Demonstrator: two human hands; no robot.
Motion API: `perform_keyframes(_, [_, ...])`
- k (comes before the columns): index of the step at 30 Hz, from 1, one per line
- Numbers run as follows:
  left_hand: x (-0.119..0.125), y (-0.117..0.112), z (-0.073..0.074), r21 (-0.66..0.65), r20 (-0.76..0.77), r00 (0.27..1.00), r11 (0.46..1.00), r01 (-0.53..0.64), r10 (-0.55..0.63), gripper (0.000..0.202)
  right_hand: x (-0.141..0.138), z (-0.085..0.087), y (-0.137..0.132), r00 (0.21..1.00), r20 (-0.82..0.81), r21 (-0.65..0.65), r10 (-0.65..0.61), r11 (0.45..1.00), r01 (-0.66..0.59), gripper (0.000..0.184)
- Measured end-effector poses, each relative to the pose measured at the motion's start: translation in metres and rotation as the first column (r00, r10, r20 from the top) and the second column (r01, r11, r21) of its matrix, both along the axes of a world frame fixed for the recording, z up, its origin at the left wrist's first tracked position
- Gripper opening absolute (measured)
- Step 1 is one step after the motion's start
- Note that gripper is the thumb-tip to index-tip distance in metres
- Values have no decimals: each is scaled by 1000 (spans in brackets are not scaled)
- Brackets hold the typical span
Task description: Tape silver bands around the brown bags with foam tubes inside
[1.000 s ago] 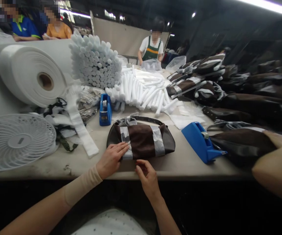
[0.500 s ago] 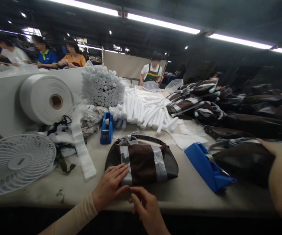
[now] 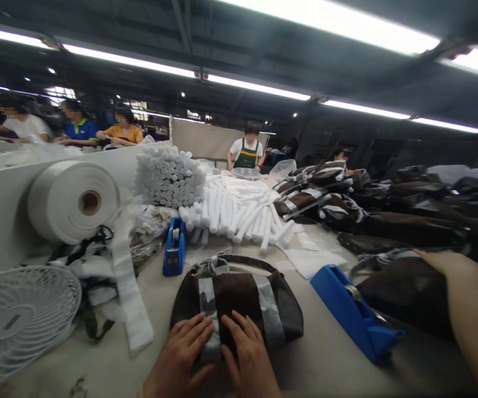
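Note:
A dark brown handbag [image 3: 239, 301] lies on the table in front of me, with two pale strips wrapped over its front and its handle toward the back. My left hand [image 3: 184, 351] rests flat on the bag's lower left, its fingertips on the left strip [image 3: 207, 298]. Beside it my right hand [image 3: 247, 351] lies on the brown middle panel, fingers stretched out. Neither hand grips anything. The bag's lower edge is partly hidden by both hands.
Blue tape dispensers [image 3: 352, 312] [image 3: 175, 246] stand right of and behind the bag. A co-worker's arm [image 3: 466, 309] reaches onto another dark bag [image 3: 408, 290] at right. White foam rods [image 3: 239, 213], a large white roll [image 3: 73, 202] and a white plastic basket [image 3: 23, 320] lie around.
My right hand has moved up from the table's front edge onto the bag's front, its fingers straightening. My left hand stays on the left strip. The view has tilted upward.

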State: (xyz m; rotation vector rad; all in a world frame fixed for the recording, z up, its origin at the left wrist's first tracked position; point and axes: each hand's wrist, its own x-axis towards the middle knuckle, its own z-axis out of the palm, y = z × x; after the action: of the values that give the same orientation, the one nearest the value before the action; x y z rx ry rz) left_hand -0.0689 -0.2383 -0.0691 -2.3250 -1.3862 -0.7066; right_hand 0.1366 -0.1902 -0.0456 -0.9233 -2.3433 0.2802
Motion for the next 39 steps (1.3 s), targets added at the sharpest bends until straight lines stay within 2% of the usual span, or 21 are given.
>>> perform_keyframes(3, [-1,2,-3,6,3,1000,1000,4,-4,61,5,13,1,987,-150,-148,-60,988,38,37])
perform_keyframes(7, [-2,4,-8,-2,63,998,1000,6,-6,59,0,51,9,949,-304,-328,-87,945,-18,29])
perform_keyframes(10, [1,3,-7,-57,129,992,998,22,-14,58,-16,72,14,930,-364,-402,-51,909,-108,31])
perform_keyframes(13, [5,2,-2,-144,203,979,989,31,-1,59,-43,76,17,904,-426,-436,44,865,-248,33])
perform_keyframes(15, [6,2,1,-191,262,965,981,40,11,59,-68,74,21,879,-465,-461,105,819,-341,32])
perform_keyframes(16, [7,2,2,-210,285,958,977,43,19,59,-81,74,26,864,-491,-497,113,779,-383,31])
perform_keyframes(18, [7,1,2,-233,305,952,971,43,31,59,-110,75,43,837,-546,-607,31,674,-421,29])
perform_keyframes(20, [7,1,1,-239,304,952,971,33,43,59,-138,79,70,813,-559,-718,-160,583,-380,24])
perform_keyframes(21, [7,0,0,-237,303,952,971,28,47,59,-152,81,85,798,-543,-759,-261,560,-333,20])
perform_keyframes(23, [7,0,0,-226,303,952,974,24,47,59,-176,85,116,786,-499,-804,-365,535,-261,14])
perform_keyframes(26, [6,2,-4,-211,295,955,977,33,31,61,-204,84,149,808,-412,-859,-421,475,-190,13])
perform_keyframes(30, [5,8,-13,-167,300,954,985,42,10,64,-229,76,160,853,-293,-915,-433,385,-119,18])
perform_keyframes(33, [4,11,-16,-130,309,951,990,49,-6,64,-239,74,158,863,-273,-924,-425,365,-112,21])
perform_keyframes(39, [4,7,-5,-164,309,951,984,74,-20,65,-241,73,148,799,-367,-891,-476,426,-156,22])
